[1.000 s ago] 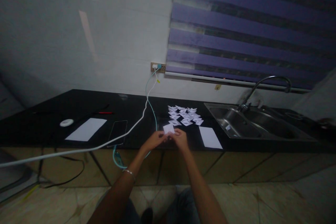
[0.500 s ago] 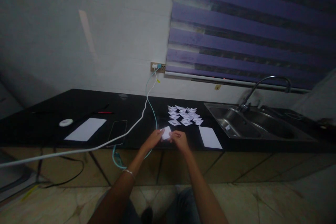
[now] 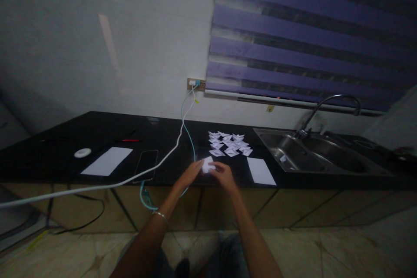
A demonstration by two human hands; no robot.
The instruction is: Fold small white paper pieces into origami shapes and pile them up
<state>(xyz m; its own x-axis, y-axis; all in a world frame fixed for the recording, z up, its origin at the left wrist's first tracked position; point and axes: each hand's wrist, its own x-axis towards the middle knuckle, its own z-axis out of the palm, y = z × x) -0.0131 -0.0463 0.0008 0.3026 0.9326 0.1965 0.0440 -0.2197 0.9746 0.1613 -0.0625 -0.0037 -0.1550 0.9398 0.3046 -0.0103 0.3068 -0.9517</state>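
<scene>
Both my hands meet over the front edge of a black counter (image 3: 65,156). My left hand (image 3: 190,174) and my right hand (image 3: 223,174) pinch a small white folded paper (image 3: 207,165) between their fingertips. Just behind it lies a cluster of several small folded white paper pieces (image 3: 230,143). A flat white paper sheet (image 3: 260,170) lies to the right of my right hand.
Left on the counter lie a dark phone (image 3: 146,163), another white sheet (image 3: 107,160), a round white disc (image 3: 82,153) and a red pen (image 3: 130,140). White and teal cables (image 3: 182,127) hang from a wall socket (image 3: 196,83). A steel sink (image 3: 312,153) with a faucet is right.
The small paper has sunk a little toward the counter and looks more folded between my fingers. My hands stay close together at the same spot.
</scene>
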